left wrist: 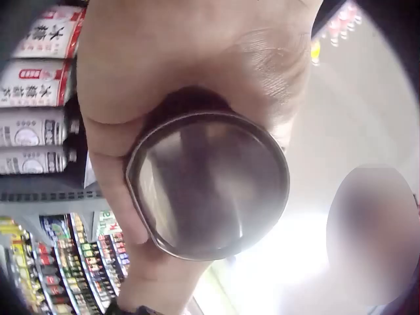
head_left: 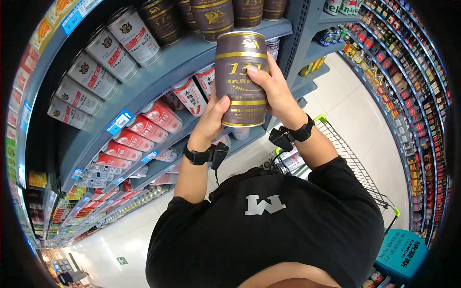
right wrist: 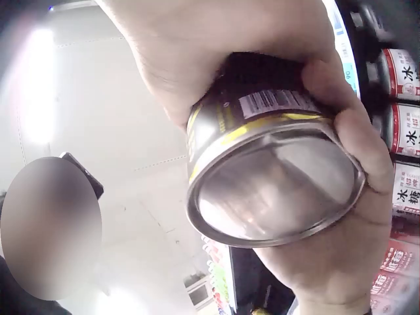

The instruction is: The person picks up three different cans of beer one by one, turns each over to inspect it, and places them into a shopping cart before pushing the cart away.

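A dark brown, barrel-shaped beer can (head_left: 238,89) with gold bands and gold lettering is held up in front of the shelves by both hands. My left hand (head_left: 210,117) grips its lower left side, the thumb on the front. On the upper right, my right hand (head_left: 279,93) holds it with the thumb over the gold number. The bare metal bottom of the can (left wrist: 210,190) faces the camera in the left wrist view. From the right wrist, a barcode (right wrist: 279,102) shows on the can's side, with fingers wrapped round it.
Similar dark barrel cans (head_left: 211,18) stand on the shelf just behind. Silver craft beer cans (head_left: 113,57) fill the shelf to the left, red and pink cans (head_left: 161,115) the one below. A shopping cart (head_left: 350,153) stands at the right, near a teal sign (head_left: 401,252).
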Motion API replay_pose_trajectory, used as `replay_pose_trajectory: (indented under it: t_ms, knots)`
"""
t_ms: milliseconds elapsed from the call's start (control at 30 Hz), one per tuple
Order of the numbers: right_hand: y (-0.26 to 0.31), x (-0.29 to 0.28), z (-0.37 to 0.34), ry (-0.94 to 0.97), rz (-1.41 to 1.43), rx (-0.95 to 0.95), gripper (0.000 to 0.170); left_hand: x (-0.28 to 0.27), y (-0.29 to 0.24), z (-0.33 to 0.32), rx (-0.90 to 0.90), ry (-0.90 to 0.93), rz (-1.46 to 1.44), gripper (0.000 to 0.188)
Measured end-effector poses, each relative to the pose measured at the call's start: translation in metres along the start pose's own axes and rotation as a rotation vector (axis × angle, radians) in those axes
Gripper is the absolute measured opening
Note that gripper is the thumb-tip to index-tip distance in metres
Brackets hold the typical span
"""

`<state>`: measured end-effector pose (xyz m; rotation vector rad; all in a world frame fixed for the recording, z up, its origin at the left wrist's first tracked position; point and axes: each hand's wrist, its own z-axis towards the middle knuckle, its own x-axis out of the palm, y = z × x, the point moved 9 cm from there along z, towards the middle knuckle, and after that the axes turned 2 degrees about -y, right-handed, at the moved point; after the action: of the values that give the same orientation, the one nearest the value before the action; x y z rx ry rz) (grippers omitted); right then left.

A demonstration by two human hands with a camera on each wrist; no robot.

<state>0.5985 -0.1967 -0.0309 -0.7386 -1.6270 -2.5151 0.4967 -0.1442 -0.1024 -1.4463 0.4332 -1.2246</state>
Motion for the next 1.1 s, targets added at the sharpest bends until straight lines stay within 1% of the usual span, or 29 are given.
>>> replay_pose_trajectory:
  t_ms: [33,67,100,133,200,233,267,300,333,400,467,533,600,667,700,733,767,800,833,867,900,933,967,1000,1033,1067,1100]
  knots:
    - [0.001,-0.003,0.003,-0.028,-0.066,-0.011,0.076,0.003,-0.003,0.001,0.001,0.000,0.001,0.081]
    - [0.002,-0.006,0.005,-0.055,-0.133,-0.021,0.078,0.005,-0.016,0.001,0.109,-0.041,0.219,0.079]
    - [0.000,-0.005,0.006,-0.051,-0.134,-0.020,0.078,0.008,-0.029,0.000,0.218,-0.083,0.436,0.077]
    - [0.000,-0.005,0.007,-0.077,-0.170,-0.053,0.081,0.005,-0.028,0.001,0.244,-0.099,0.530,0.077]
    - [-0.003,-0.010,0.009,-0.107,-0.221,-0.092,0.089,0.005,-0.027,0.000,0.275,-0.106,0.564,0.078]
    - [-0.006,-0.010,0.010,-0.103,-0.221,-0.094,0.089,0.006,-0.028,-0.001,0.303,-0.109,0.596,0.080]
    - [-0.006,-0.012,0.010,-0.123,-0.274,-0.122,0.090,0.006,-0.028,-0.003,0.331,-0.154,0.699,0.083]
    - [-0.005,-0.013,0.010,-0.143,-0.326,-0.148,0.092,0.007,-0.027,-0.002,0.333,-0.156,0.698,0.083]
    - [-0.006,-0.013,0.010,-0.143,-0.342,-0.128,0.094,0.006,-0.026,0.000,0.314,-0.182,0.674,0.084]
    - [-0.004,-0.010,0.008,-0.119,-0.339,-0.124,0.093,0.007,-0.027,-0.001,0.294,-0.213,0.648,0.085]
    - [-0.001,-0.009,0.008,-0.100,-0.336,-0.120,0.092,0.007,-0.031,-0.003,0.300,-0.236,0.490,0.086]
    - [-0.003,-0.008,0.008,-0.052,-0.139,-0.052,0.089,0.008,-0.032,-0.005,0.330,-0.233,0.454,0.086]
    - [-0.005,-0.007,0.007,-0.025,-0.131,-0.046,0.088,0.008,-0.034,-0.006,0.363,-0.227,0.420,0.086]
    - [-0.009,-0.008,0.006,0.003,-0.124,-0.041,0.087,0.007,-0.036,-0.006,0.387,-0.203,0.501,0.096]
    - [-0.007,-0.008,0.005,0.018,-0.202,-0.123,0.090,0.005,-0.036,-0.006,0.388,-0.203,0.502,0.096]
    - [-0.003,-0.007,0.004,0.033,-0.280,-0.204,0.094,0.006,-0.037,-0.006,0.408,-0.171,0.591,0.102]
    - [-0.003,-0.008,0.003,0.034,-0.279,-0.203,0.094,0.006,-0.037,-0.005,0.427,-0.139,0.681,0.108]
    - [0.005,-0.004,-0.001,0.081,-0.335,-0.292,0.099,0.000,-0.034,-0.004,0.404,-0.128,0.707,0.119]
    - [0.012,0.001,-0.005,0.126,-0.391,-0.380,0.103,-0.007,-0.034,-0.004,0.404,-0.129,0.708,0.119]
    - [0.014,0.005,-0.006,0.155,-0.316,-0.390,0.114,-0.010,-0.033,-0.004,0.400,-0.086,0.765,0.122]
    - [0.015,0.005,-0.007,0.154,-0.316,-0.390,0.114,-0.009,-0.033,-0.004,0.395,-0.042,0.822,0.125]
    - [0.021,0.008,-0.013,0.183,-0.362,-0.464,0.116,-0.011,-0.032,-0.003,0.360,-0.044,0.762,0.128]
    - [0.026,0.010,-0.019,0.211,-0.408,-0.537,0.119,-0.012,-0.033,-0.003,0.358,-0.044,0.761,0.128]
    - [0.024,0.009,-0.020,0.258,-0.474,-0.534,0.130,-0.015,-0.030,-0.001,0.314,-0.034,0.770,0.126]
    - [0.022,0.004,-0.020,0.257,-0.473,-0.532,0.130,-0.016,-0.027,0.001,0.269,-0.024,0.779,0.125]
    - [0.021,0.003,-0.024,0.274,-0.554,-0.591,0.131,-0.015,-0.028,0.002,0.255,-0.001,0.739,0.121]
    - [0.021,0.004,-0.027,0.290,-0.636,-0.650,0.131,-0.015,-0.028,0.002,0.252,0.000,0.740,0.121]
